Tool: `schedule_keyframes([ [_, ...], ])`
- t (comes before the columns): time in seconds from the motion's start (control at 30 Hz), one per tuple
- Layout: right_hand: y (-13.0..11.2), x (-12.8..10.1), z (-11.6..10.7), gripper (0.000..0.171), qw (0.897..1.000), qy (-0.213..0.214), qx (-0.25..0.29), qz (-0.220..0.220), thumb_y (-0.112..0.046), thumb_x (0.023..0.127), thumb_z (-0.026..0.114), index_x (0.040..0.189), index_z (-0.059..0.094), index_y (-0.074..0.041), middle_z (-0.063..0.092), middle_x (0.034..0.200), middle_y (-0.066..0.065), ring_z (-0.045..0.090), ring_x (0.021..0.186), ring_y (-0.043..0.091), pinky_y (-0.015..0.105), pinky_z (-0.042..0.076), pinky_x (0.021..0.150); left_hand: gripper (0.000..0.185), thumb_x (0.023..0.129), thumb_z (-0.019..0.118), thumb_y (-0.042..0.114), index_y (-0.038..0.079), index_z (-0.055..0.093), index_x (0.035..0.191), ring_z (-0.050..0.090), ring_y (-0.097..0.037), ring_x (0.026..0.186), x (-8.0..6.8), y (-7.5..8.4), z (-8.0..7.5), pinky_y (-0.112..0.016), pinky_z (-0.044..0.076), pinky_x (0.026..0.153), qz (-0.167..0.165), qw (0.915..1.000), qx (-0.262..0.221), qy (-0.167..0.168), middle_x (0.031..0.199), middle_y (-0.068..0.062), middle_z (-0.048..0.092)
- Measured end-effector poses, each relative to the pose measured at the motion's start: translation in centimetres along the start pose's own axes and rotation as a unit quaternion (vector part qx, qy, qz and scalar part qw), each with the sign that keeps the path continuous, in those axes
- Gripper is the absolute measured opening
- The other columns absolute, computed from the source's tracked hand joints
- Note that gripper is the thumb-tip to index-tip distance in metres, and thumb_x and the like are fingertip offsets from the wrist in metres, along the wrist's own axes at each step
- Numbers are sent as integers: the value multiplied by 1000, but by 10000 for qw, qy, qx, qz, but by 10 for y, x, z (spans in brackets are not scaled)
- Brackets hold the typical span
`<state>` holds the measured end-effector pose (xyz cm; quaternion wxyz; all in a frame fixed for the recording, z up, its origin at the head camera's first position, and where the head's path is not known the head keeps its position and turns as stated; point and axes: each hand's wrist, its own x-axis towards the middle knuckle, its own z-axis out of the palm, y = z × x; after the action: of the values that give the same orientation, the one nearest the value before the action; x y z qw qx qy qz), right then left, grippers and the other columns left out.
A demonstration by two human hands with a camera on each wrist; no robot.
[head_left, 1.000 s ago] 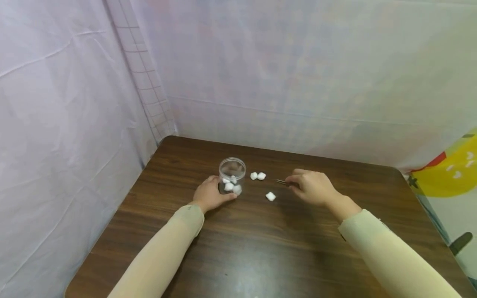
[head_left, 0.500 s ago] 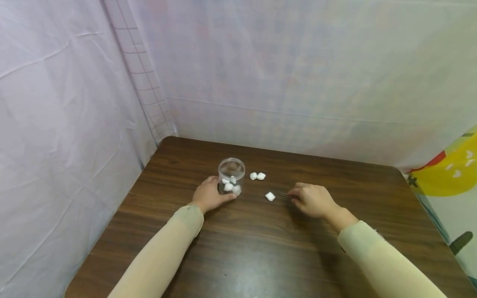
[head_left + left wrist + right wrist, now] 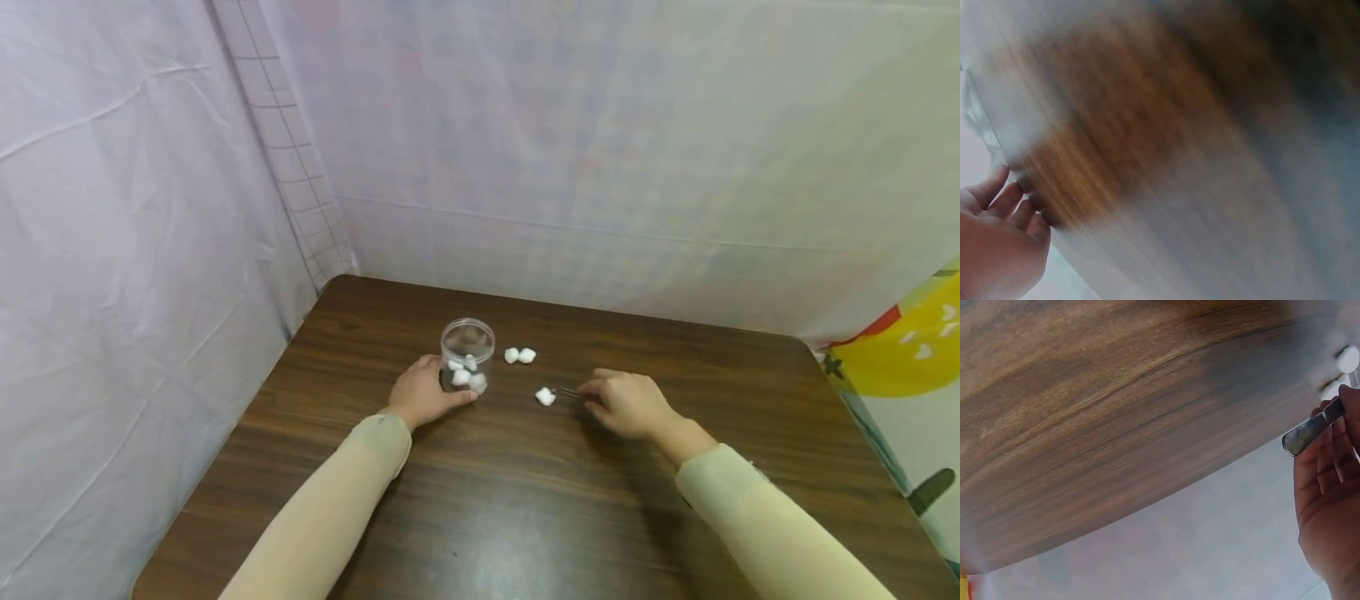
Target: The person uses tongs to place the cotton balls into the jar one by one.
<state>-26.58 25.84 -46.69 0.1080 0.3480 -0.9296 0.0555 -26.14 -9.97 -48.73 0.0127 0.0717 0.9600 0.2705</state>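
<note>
On the dark wood-grain bench (image 3: 525, 483), seen from the head, a clear round jar (image 3: 467, 355) stands upright with fluffy white cotton balls inside. The left hand (image 3: 422, 393) curls its fingers around the jar's base. The right hand (image 3: 628, 403) pinches thin metal tweezers (image 3: 568, 392), their long axis lying nearly flat and pointing left, tips touching a loose cotton ball (image 3: 545, 397). Two more cotton balls (image 3: 519, 356) lie just beyond.

From the left wrist, everything blurs; only curled fingers (image 3: 1004, 206) show against the streaked wood.

From the right wrist, fingers (image 3: 1329, 456) grip the shiny tweezers' rounded end (image 3: 1310, 432).
</note>
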Motion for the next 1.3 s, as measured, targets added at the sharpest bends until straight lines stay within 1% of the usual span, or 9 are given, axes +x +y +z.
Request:
schedule_keyframes([
  [0.37,-3,4,4,20,10000,-22,10,-78,-16,83,77,103,77,-13,59,86,-6,56,63,9,35,49,51,89,79,73,66,4,53,140,49,-31,129,2,-3,4,-47,40,106,-43,10000,-3,-4,142,-11,51],
  [0.57,-2,5,6,22,9997,-186,-33,-120,-16,83,77,104,77,-13,59,88,-6,56,63,9,34,49,50,91,77,73,67,4,54,139,50,-31,129,4,-5,6,-48,41,105,-2,10000,-8,69,142,-12,52],
  [0.8,-4,5,8,22,9995,-278,-5,-165,-15,83,77,104,76,-12,60,88,-4,61,67,15,37,52,53,91,77,73,68,5,54,140,50,-30,128,5,-8,9,-48,41,105,10,10000,1,73,142,-11,52],
  [0.93,-5,4,10,21,9993,-353,-6,-153,-16,84,77,105,77,-12,60,88,-4,59,64,12,33,50,51,90,77,74,67,5,54,139,50,-31,128,4,-9,11,-48,40,106,68,9999,-15,89,141,-12,53],
  [1.1,-5,5,10,20,9995,-273,-61,-159,-16,83,77,103,77,-12,60,88,-4,56,62,10,31,48,48,90,78,73,67,5,54,140,50,-31,129,5,-9,10,-48,39,107,78,9999,-12,111,141,-11,53],
  [1.3,-6,7,10,19,9997,-153,-166,-136,-16,82,76,101,77,-12,62,89,-2,63,66,17,34,50,48,90,78,73,67,6,54,141,49,-30,129,6,-8,7,-47,39,107,63,9999,-7,85,142,-11,52],
])
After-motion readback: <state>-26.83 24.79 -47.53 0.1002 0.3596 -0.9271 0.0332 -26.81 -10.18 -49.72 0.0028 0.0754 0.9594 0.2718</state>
